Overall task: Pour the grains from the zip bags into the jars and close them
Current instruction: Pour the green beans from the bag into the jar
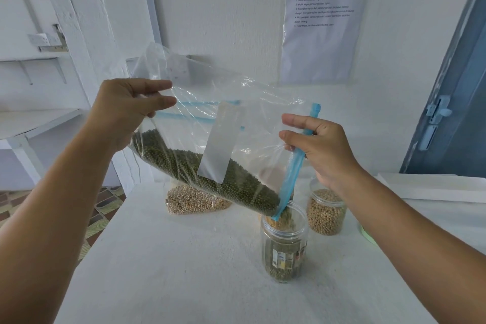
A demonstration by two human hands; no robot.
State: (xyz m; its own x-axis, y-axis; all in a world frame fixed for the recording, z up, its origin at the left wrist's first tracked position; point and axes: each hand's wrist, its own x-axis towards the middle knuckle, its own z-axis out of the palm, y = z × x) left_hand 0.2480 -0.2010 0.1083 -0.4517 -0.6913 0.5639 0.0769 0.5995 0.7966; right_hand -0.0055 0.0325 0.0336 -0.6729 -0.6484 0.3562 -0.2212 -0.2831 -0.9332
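A clear zip bag (pixel 210 139) of green grains is held tilted above the table, its blue zip edge pointing down into an open clear jar (pixel 284 247). Green grains fall into that jar, which is partly filled. My left hand (pixel 126 110) pinches the bag's raised bottom corner. My right hand (pixel 320 150) grips the blue zip strip (pixel 292 168) near its upper end. A second open jar (pixel 326 210) holding beige grains stands behind and to the right. Another bag of beige grains (pixel 192 202) lies on the table behind the tilted bag.
The white table (pixel 184 271) has its left edge over a patterned tile floor (pixel 105 205). A pale green lid (pixel 366 234) shows at the right, partly hidden by my right arm. An instruction sheet (pixel 323 21) hangs on the wall; a blue door (pixel 452 113) stands right.
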